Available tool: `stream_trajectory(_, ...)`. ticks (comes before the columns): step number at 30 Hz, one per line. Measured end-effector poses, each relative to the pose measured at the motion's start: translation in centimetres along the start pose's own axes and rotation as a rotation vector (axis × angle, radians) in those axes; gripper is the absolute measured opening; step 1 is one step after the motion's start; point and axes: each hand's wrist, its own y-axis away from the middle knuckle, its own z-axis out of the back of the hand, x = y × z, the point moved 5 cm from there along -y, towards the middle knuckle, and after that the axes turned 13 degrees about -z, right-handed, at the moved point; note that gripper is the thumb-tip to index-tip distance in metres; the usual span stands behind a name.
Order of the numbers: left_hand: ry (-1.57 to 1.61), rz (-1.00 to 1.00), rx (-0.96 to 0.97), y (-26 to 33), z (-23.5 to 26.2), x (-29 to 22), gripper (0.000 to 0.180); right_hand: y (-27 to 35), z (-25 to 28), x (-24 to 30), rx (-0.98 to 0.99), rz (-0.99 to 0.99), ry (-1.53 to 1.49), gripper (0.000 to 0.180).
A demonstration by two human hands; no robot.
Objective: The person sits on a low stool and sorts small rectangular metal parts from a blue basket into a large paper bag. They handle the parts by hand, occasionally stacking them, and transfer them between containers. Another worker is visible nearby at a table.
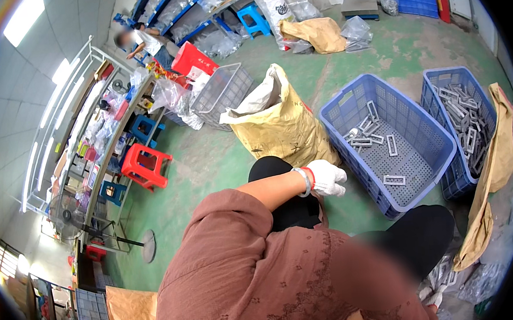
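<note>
My left hand [327, 177], in a white knitted glove with a red cuff, hovers over my knee beside the near left side of a blue-purple plastic crate [362, 179]. Its fingers are curled together; what they hold, if anything, is hidden. Several small grey rectangular frames [392, 145] lie scattered on the crate's perforated bottom. Low at the right, my right hand [437, 298], also gloved, reaches down beside clear plastic bags [485, 284] and a grey piece [452, 278]. My body and the picture's lower edge partly cover it, so its grip is unclear.
A second blue crate [448, 176] full of grey frames stands to the right, with brown paper sacking [485, 203] against it. A yellow woven sack [284, 128] stands left of the first crate. Farther left are a grey crate [219, 97], a red stool [145, 165], a fan and a cluttered workbench.
</note>
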Motion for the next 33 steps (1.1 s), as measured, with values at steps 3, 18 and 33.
stream_trajectory(3,-0.009,0.003,0.012,-0.2,0.8,-1.0,0.052,-1.7,1.2,0.4,-0.011,0.019,0.015,0.058)
stream_trajectory(18,-0.164,-0.124,0.038,-2.7,1.5,-2.0,0.043,1.2,4.1,3.7,-0.459,1.006,1.167,0.055)
stream_trajectory(33,0.121,0.019,0.012,-2.5,-0.9,3.0,0.058,25.2,-3.3,5.6,0.052,0.243,-0.099,0.027)
